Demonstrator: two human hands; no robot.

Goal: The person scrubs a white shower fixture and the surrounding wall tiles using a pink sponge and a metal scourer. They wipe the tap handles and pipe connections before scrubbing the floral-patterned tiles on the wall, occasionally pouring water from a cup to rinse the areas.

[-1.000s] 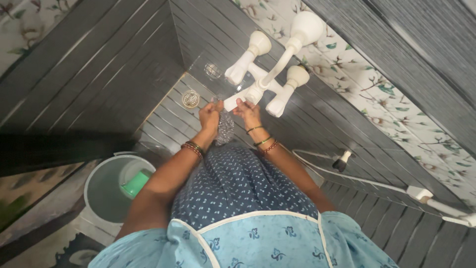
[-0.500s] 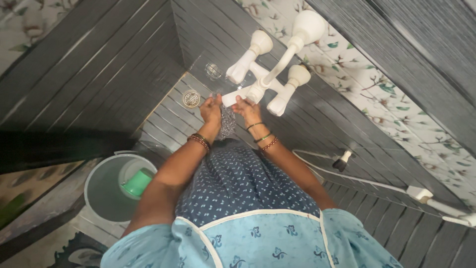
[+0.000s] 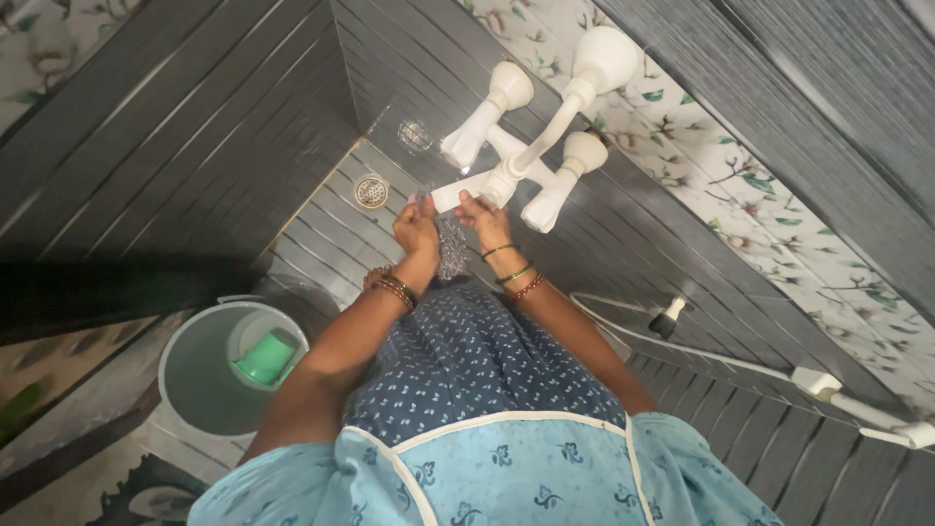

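- Hands under white tap [image 3: 531,131] on dark tiled wall, close together, both raised to spout [image 3: 458,192].
- Left hand [image 3: 417,232]: fingers curled against grey mesh scrubber [image 3: 451,248], gripping its left side.
- Right hand [image 3: 484,220]: fingers bent at spout end, touching scrubber's upper right; grip on it not clear.
- Scrubber: between both hands, just below spout, hanging toward blue patterned dress.
- Bangles on both wrists.
- Floor drain [image 3: 370,191] left of hands, near wall corner.
- Grey bucket [image 3: 209,365] on floor at lower left, green mug [image 3: 265,358] inside.
- White hose with sprayer [image 3: 672,317] along wall foot, right of the person.
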